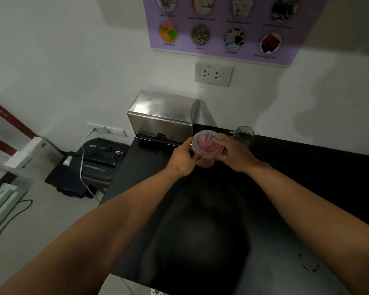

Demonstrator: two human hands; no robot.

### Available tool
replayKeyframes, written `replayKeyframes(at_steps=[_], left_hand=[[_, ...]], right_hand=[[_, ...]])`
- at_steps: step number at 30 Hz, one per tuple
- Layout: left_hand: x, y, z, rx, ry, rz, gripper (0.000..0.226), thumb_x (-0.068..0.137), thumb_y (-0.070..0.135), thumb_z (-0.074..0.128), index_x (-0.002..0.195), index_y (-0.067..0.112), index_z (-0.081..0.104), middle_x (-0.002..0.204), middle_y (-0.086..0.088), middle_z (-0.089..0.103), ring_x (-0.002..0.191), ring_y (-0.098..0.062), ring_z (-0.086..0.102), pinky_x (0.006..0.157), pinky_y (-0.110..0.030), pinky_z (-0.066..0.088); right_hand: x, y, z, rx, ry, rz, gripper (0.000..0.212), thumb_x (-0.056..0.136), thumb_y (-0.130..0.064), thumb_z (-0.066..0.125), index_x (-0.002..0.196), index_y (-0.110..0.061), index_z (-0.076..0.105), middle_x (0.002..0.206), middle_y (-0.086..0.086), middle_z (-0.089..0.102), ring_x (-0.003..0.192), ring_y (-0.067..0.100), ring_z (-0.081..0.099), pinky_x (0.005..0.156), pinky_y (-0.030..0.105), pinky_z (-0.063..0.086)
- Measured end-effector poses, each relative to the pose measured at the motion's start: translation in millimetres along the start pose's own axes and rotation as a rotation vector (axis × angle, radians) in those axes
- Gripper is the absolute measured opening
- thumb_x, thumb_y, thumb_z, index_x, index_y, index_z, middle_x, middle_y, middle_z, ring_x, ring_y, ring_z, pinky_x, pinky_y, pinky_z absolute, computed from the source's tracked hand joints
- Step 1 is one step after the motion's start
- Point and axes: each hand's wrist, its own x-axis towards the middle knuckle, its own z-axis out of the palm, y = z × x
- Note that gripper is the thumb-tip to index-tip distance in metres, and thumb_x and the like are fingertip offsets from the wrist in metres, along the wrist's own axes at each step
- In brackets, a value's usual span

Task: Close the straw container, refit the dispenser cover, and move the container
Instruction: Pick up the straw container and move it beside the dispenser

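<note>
dispenser [164,116] and glass [244,133] block far edge; black counter [285,188] open nearer.

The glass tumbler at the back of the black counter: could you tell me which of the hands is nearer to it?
Right. The right hand grips the straw container on its right side, just in front and left of the glass tumbler. The left hand holds the container's far side, farther from the tumbler.

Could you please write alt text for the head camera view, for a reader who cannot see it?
Both hands, left and right, hold a clear round straw container of red straws above a black counter. Behind it stands a steel dispenser, with a glass to the right.
</note>
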Motion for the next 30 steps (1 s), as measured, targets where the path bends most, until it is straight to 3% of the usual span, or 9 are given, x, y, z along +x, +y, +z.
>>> replayKeyframes(at_steps=[3, 9, 11, 14, 20, 23, 25, 28, 30], left_hand=[[7.9, 1.5, 4.3, -0.017, 0.001, -0.022, 0.046, 0.099, 0.019, 0.071, 0.143, 0.029, 0.058, 0.117, 0.004, 0.075, 0.111, -0.009, 0.067, 0.095, -0.021, 0.05], [22.9, 6.4, 11.2, -0.056, 0.01, -0.061, 0.049, 0.102, 0.009, 0.064, 0.146, 0.028, 0.055, 0.115, 0.003, 0.071, 0.103, -0.005, 0.066, 0.077, -0.006, 0.049], [28.1, 8.5, 13.3, -0.044, 0.017, -0.078, 0.049, 0.103, 0.014, 0.064, 0.147, 0.033, 0.054, 0.114, 0.004, 0.072, 0.103, -0.008, 0.068, 0.081, -0.011, 0.054], [36.5, 9.5, 18.0, -0.022, 0.067, -0.089, 0.046, 0.103, 0.02, 0.062, 0.145, 0.036, 0.056, 0.116, -0.002, 0.076, 0.107, -0.018, 0.072, 0.092, -0.033, 0.06], [49.3, 12.9, 29.2, -0.01, 0.089, -0.095, 0.056, 0.105, 0.024, 0.06, 0.156, 0.04, 0.045, 0.113, -0.01, 0.076, 0.104, -0.024, 0.072, 0.087, -0.028, 0.056], [53.0, 14.4, 35.5, -0.056, 0.092, -0.089, 0.061, 0.104, 0.018, 0.06, 0.158, 0.039, 0.042, 0.11, -0.004, 0.07, 0.105, -0.023, 0.07, 0.068, 0.0, 0.047], [55.2, 15.0, 37.9, -0.058, 0.106, -0.078, 0.063, 0.104, 0.018, 0.06, 0.16, 0.038, 0.039, 0.115, 0.0, 0.065, 0.104, -0.017, 0.063, 0.058, 0.005, 0.04], [58.9, 16.6, 38.4, -0.073, 0.109, -0.069, 0.067, 0.1, 0.019, 0.064, 0.16, 0.036, 0.04, 0.118, -0.002, 0.066, 0.106, -0.016, 0.061, 0.066, 0.001, 0.041], [62.6, 18.0, 38.4, -0.077, 0.103, -0.077, 0.066, 0.099, 0.021, 0.064, 0.159, 0.036, 0.041, 0.12, -0.003, 0.068, 0.11, -0.02, 0.064, 0.079, -0.016, 0.048]], right_hand=[[3.7, 2.7, -3.6, 0.029, 0.014, -0.017, 0.076, 0.086, -0.053, 0.078, 0.149, -0.02, 0.054, 0.14, 0.003, 0.058, 0.125, 0.017, 0.057, 0.092, 0.008, 0.036], [13.5, 8.7, -8.4, 0.081, 0.035, -0.029, 0.077, 0.086, -0.053, 0.078, 0.149, -0.018, 0.053, 0.14, 0.001, 0.058, 0.123, 0.015, 0.058, 0.101, 0.022, 0.045], [17.2, 10.9, -9.1, 0.074, 0.038, -0.019, 0.079, 0.085, -0.052, 0.078, 0.15, -0.015, 0.052, 0.144, 0.005, 0.056, 0.127, 0.019, 0.057, 0.103, 0.026, 0.043], [24.5, 15.2, -10.1, 0.062, 0.056, -0.01, 0.079, 0.086, -0.047, 0.079, 0.152, -0.014, 0.051, 0.151, 0.008, 0.053, 0.133, 0.024, 0.054, 0.103, 0.026, 0.039], [38.6, 26.5, -17.8, 0.072, 0.028, 0.024, 0.086, 0.087, -0.044, 0.08, 0.159, -0.014, 0.041, 0.166, 0.007, 0.038, 0.15, 0.025, 0.038, 0.121, 0.044, 0.034], [44.6, 34.0, -20.2, 0.081, 0.022, 0.01, 0.084, 0.089, -0.042, 0.079, 0.159, -0.017, 0.041, 0.166, 0.007, 0.037, 0.151, 0.026, 0.037, 0.122, 0.045, 0.034], [48.4, 39.0, -20.2, 0.081, 0.021, 0.021, 0.086, 0.088, -0.042, 0.08, 0.16, -0.017, 0.039, 0.168, 0.007, 0.034, 0.153, 0.026, 0.033, 0.123, 0.044, 0.031], [54.6, 45.6, -20.3, 0.096, 0.034, 0.043, 0.089, 0.086, -0.046, 0.081, 0.159, -0.018, 0.039, 0.168, 0.006, 0.033, 0.152, 0.024, 0.034, 0.12, 0.035, 0.029], [58.1, 48.0, -20.5, 0.104, 0.04, 0.045, 0.089, 0.085, -0.047, 0.082, 0.159, -0.017, 0.04, 0.167, 0.005, 0.035, 0.15, 0.023, 0.036, 0.114, 0.029, 0.028]])
